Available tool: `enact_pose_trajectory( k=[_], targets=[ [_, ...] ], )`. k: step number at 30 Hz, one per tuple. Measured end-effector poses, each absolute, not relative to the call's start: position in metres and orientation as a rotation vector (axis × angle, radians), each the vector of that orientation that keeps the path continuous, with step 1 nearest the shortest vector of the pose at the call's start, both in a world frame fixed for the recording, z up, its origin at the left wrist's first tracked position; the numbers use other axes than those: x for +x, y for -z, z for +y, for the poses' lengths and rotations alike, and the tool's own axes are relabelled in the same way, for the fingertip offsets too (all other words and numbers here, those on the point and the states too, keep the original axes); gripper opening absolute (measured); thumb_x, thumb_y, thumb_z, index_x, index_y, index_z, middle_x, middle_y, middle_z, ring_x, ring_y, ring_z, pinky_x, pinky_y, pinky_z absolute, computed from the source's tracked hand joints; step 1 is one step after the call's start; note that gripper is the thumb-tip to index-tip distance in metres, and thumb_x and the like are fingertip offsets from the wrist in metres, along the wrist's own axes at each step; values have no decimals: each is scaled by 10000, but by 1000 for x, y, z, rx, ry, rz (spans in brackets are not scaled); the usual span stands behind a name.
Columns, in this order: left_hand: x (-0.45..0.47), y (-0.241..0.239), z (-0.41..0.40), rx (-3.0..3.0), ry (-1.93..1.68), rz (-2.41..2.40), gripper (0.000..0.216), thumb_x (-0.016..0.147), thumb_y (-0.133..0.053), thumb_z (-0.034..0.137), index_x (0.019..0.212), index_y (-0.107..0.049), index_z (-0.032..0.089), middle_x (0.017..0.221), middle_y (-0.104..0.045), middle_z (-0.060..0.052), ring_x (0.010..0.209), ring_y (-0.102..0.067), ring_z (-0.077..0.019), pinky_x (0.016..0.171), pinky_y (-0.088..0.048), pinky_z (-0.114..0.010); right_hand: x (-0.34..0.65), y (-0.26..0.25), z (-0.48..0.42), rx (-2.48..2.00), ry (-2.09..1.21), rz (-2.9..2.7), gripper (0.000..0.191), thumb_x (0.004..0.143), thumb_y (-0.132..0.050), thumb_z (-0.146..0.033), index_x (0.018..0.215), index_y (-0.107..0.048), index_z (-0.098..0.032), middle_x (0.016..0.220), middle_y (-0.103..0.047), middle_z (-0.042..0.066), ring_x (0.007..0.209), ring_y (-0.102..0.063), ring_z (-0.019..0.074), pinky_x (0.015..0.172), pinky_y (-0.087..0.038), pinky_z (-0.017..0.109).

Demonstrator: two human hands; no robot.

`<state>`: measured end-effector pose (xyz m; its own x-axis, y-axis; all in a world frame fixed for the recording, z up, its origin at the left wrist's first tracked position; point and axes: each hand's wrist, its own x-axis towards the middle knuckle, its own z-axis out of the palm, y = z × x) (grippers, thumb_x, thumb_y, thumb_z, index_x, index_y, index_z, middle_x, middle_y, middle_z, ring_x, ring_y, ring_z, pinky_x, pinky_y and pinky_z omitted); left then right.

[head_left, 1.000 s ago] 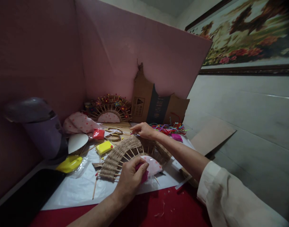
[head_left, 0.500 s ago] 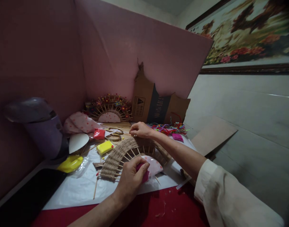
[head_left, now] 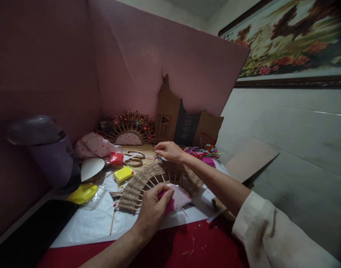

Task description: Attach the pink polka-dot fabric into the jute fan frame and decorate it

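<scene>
My left hand grips a magenta packet of what looks like modelling clay between thumb and fingers, in front of a half-round woven fan shape of twine and thin sticks. A dotted pale cloth piece forms the fan's centre, partly behind the packet. Over the fan's far edge hovers my right hand, fingers drawn together; whatever is between them is too small to make out. Scissors with gold-coloured handles lie just left of it on loose thin sticks.
Left of the fan are a yellow clay packet, a red packet, an opened yellow bag and a purple container. Behind stand a decorated fan and torn cardboard. Colourful fuzzy strands lie at right back.
My right hand has shifted slightly right and up from the fan's far edge. My left hand, still holding the magenta packet, has moved a little left.
</scene>
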<state>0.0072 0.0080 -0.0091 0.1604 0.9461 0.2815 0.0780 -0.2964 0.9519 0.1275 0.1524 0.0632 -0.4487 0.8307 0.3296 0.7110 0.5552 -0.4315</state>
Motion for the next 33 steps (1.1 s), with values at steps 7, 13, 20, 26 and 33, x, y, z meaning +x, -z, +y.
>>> enact_pose_trajectory(
  k=[7,13,20,26,33],
  targets=[
    [-1,1,17,1126,-1371,946,271,701,-663,395,657,-582,140,553,-495,41,473,-399,-66,426,-309,-164,148,-82,70,-1129,-637,-1890,143,808,-526,-245,749,-612,-148,704,-658,36,648,-588,126,622,-446,236],
    [-1,0,19,989,-1402,865,290,693,-683,410,670,-572,143,535,-492,47,448,-404,-56,406,-319,-150,150,-58,3,-1188,-590,-1902,88,775,-552,-184,733,-623,-214,680,-618,2,629,-542,125,580,-412,239],
    [-2,-7,15,1091,-1425,910,302,678,-688,418,641,-569,142,534,-478,45,460,-406,-66,422,-322,-165,147,-43,2,-1222,-762,-1708,103,752,-553,-198,734,-653,-214,661,-625,7,610,-549,133,551,-415,245],
    [-3,-5,17,1205,-1416,964,285,714,-646,413,653,-591,140,561,-495,33,500,-409,-80,449,-327,-180,145,-42,3,-1174,-823,-1653,111,718,-584,-189,768,-680,-214,662,-623,-8,569,-520,109,510,-394,218],
    [-7,-9,18,1387,-1384,1020,255,730,-619,377,634,-609,141,593,-547,7,565,-459,-110,520,-372,-204,149,-25,12,-1174,-1059,-1623,98,678,-670,-256,743,-715,-197,628,-627,-1,493,-482,96,437,-385,210]
  ],
)
